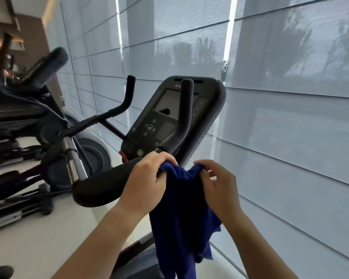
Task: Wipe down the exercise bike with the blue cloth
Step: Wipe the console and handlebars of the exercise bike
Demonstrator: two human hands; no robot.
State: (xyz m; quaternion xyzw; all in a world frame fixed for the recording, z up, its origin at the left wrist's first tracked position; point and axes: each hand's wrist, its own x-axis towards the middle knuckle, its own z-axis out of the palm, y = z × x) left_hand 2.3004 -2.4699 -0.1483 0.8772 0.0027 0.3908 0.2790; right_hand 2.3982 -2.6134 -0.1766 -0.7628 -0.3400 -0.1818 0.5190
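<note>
The black exercise bike stands straight ahead, its console [170,115] tilted toward me with a grey screen and keypad. A padded black handlebar grip [103,188] juts out at lower left, and an upright handle [184,109] rises in front of the console. The blue cloth [181,214] hangs down in front of the bike, held by its top edge. My left hand [147,178] pinches the cloth's left corner beside the padded grip. My right hand [218,184] pinches the right corner, fingers curled over the fabric.
Another black exercise machine [28,109] stands at the left on the pale floor [38,238]. A wall of windows covered by grey roller blinds [280,117] runs close along the right and behind the bike.
</note>
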